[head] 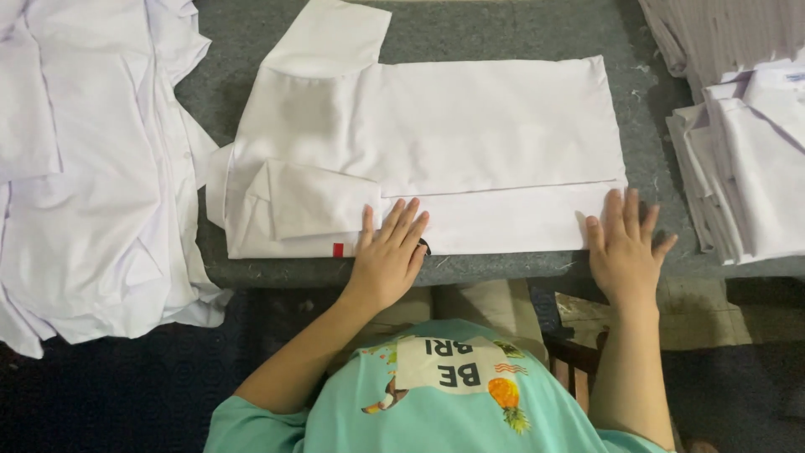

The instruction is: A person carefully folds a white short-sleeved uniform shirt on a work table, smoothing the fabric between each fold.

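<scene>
White shirt (470, 143) folded flat on grey desk (503, 29), long axis left–right. Left hand (387, 256) open, flat on near edge by sleeve; right hand (625, 247) open, flat at hem corner, equally close

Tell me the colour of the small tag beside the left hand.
Red tag, clearest in the head view.

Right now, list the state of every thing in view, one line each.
White shirt: folded, lying flat on the grey table, sleeve folded across.
Left hand: open, palm down on the shirt's near edge.
Right hand: open, flat at the shirt's near right corner.
Loose white garments: unfolded, heaped at the left.
Folded white shirts: stacked at the right.
</scene>
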